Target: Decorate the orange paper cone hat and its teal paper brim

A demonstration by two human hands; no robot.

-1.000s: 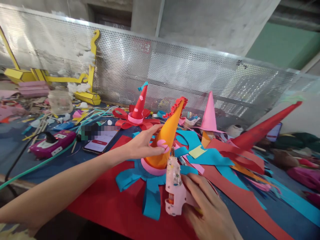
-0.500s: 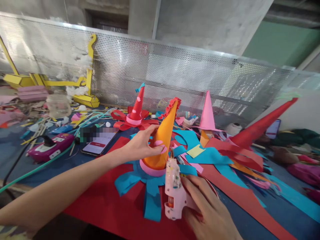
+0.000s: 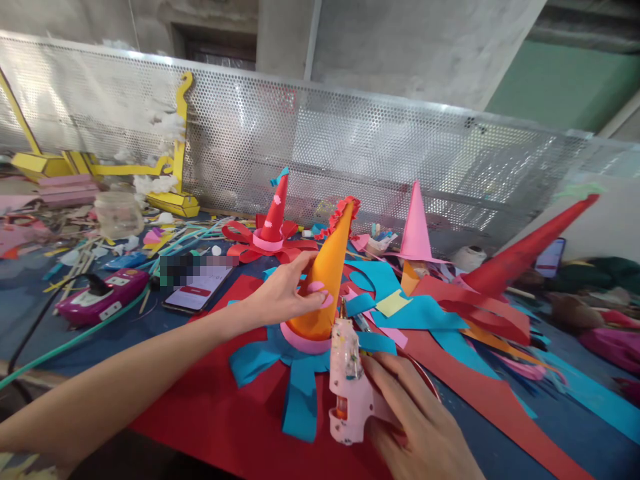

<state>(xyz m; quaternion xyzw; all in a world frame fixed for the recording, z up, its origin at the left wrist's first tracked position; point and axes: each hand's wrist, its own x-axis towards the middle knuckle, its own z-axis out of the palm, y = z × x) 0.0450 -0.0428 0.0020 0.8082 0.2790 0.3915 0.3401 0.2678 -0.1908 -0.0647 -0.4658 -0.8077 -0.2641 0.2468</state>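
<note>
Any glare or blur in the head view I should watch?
Head view: bright glare streaks the perforated metal panel; the magenta bundle near the right edge looks soft; a pixelated patch overlaps the smartphone; the hot-glue gun and orange cone hat look fairly clear.

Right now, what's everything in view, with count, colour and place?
Orange cone: one, orange, centre
Glue gun: one, pink, beside it
Spotted cone: one, red, centre background
Pink cone: one, pink, right background
Long cone: one, red, right
Phones: two, pale screens, left, right
Power strip: one, purple, left
Jar: one, clear, back left
Yellow pieces: several, yellow, back left
Mesh barrier: one, silver, background
Red sheet: one, red, foreground
Paper strips: many, mixed, right
Small scraps: uncountable, mixed, on blue table
Left hand: one, on orange cone
Right hand: one, on glue gun
</note>
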